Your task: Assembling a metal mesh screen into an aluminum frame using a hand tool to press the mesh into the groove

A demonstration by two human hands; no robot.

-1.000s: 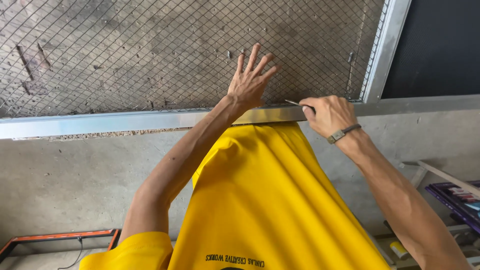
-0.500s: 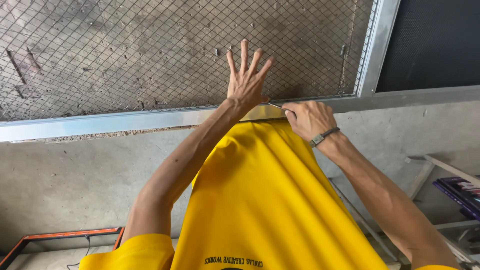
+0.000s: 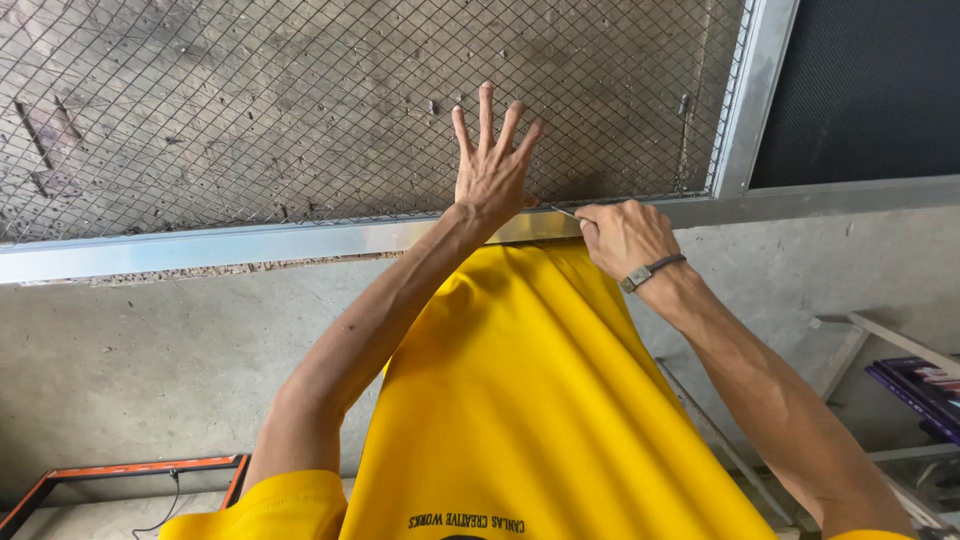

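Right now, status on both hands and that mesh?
Left hand flat on wire mesh, fingers spread. Right hand pinching thin metal tool at aluminium frame. Nothing in the way.

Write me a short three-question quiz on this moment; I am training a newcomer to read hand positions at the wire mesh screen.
1. True or false: the left hand lies flat with fingers spread on the grey diamond-pattern wire mesh.
2. What does the right hand pinch? A) a thin metal tool B) a paint brush C) a sponge
3. Fill in: the tool's tip meets the silver aluminium frame rail just ____ the left hand.

Key: 1 true; 2 A; 3 beside.
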